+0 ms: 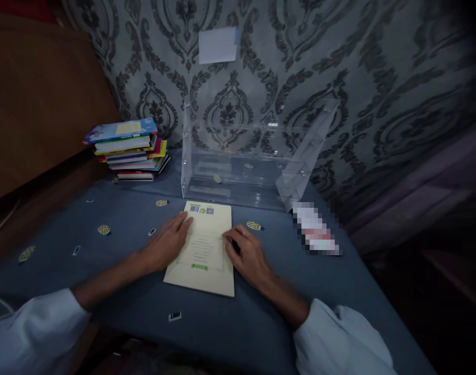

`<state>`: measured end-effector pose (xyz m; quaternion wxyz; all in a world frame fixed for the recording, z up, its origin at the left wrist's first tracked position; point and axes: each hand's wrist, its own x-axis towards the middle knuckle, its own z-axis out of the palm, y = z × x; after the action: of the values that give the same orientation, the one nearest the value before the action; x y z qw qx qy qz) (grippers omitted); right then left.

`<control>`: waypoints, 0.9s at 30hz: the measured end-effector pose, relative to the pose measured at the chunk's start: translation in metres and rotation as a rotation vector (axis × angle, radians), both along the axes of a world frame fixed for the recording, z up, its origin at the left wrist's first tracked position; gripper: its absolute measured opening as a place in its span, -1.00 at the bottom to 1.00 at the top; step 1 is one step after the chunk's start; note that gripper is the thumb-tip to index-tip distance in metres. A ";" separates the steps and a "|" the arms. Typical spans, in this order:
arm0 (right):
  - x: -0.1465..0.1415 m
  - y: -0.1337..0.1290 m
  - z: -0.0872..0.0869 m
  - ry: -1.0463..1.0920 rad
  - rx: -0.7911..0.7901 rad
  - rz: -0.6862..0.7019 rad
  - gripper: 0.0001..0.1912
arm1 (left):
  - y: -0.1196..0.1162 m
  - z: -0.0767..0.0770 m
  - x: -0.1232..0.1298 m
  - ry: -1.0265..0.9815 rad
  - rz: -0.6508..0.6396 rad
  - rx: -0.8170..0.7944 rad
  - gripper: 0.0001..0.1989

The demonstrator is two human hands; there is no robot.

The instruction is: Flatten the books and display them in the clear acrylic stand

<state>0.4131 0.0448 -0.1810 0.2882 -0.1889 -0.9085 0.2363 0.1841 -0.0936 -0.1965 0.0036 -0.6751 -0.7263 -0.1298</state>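
Two bare hands are laid at a pale yellow booklet, [208,225] which is placed near the middle of a blue tablecloth [132,208] patterned with pineapples and small labels. The booklet's left edge is overlapped by the left hand, [169,240] whose fingers are stretched out, held side by side and closed around nothing. Its right edge is met by the right hand, [249,255] whose fingers are bent, with thumb and forefinger brought near each other; whether paper is pinched between them cannot be told. Printed lines and a green banner are seen on the booklet's near half, and a square code is printed at its far end. Just beyond it a clear plastic rack [241,182] is set before a patterned wall, [300,47] on which a white card [217,46] is seen. A stack of books [130,152] is piled at the far left, topped by a blue one. At the right, a pixelated item [318,229] is left unreadable.
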 end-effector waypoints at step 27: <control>-0.023 0.073 -0.023 -0.016 0.056 0.036 -0.67 | 0.067 0.011 0.000 -0.006 -0.225 0.087 -0.53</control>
<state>0.3900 0.1174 -0.2036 0.2819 -0.1660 -0.9204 0.2143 0.1843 -0.0266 -0.1851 0.0162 -0.7510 -0.6398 -0.1627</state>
